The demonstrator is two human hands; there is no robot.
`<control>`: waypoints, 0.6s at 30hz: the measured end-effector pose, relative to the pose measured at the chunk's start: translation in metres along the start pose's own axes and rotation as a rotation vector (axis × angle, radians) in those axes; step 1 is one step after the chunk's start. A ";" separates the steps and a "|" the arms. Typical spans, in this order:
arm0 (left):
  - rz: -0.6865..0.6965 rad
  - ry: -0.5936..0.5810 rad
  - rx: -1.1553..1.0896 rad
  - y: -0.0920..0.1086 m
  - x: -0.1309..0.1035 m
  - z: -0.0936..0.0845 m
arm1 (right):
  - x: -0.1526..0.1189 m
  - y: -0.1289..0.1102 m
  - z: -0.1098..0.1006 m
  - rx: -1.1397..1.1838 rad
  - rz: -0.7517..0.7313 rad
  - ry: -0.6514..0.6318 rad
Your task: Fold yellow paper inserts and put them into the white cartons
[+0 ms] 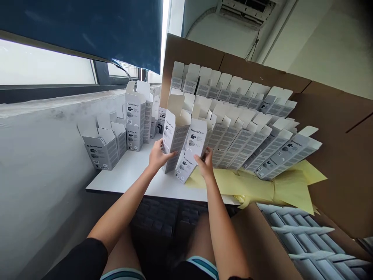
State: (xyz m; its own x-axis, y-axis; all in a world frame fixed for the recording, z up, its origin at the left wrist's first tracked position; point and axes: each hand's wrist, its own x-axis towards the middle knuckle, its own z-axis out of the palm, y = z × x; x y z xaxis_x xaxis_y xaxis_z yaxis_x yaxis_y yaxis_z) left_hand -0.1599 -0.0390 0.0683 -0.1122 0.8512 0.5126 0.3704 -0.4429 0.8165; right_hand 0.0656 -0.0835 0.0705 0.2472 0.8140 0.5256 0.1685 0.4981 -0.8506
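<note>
My left hand (pixel 160 156) is closed round the lower part of an open-topped grey-and-white carton (pixel 178 134), thumb across its side. A second pale carton (pixel 196 136) is gripped by my right hand (pixel 205 162) near its lower right edge. It stands on top of another carton (pixel 185 168), with both tilted to the right. The two held cartons are side by side with a narrow gap between them. Their top flaps stand up. What supports the left carton is partly hidden behind my hand.
Rows of similar open cartons (pixel 233 132) line the right against a brown cardboard wall (pixel 314 105). More cartons (pixel 103 149) stand at the left of the white table (pixel 128 175). Yellow sheeting (pixel 256 186) lies under the right rows. A big box (pixel 314 241) of packed items sits lower right.
</note>
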 end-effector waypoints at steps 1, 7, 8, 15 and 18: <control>0.000 0.001 0.009 0.001 0.000 0.001 | -0.002 0.003 0.009 0.024 -0.009 0.005; -0.023 0.014 0.034 0.005 -0.005 0.002 | -0.008 0.009 0.047 0.112 -0.053 0.035; -0.027 0.017 0.045 0.006 -0.006 0.002 | -0.008 0.009 0.050 0.120 -0.057 0.037; -0.066 0.020 0.115 0.015 -0.008 0.001 | -0.006 0.013 0.052 0.082 -0.033 0.003; -0.054 0.017 0.096 0.013 -0.008 0.000 | -0.007 0.011 0.045 0.050 -0.018 -0.050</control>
State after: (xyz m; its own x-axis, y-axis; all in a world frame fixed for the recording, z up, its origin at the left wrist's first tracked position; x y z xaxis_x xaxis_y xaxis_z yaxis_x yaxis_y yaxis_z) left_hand -0.1542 -0.0516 0.0750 -0.1495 0.8681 0.4733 0.4501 -0.3664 0.8143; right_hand 0.0226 -0.0701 0.0566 0.1964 0.8179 0.5408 0.1243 0.5263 -0.8411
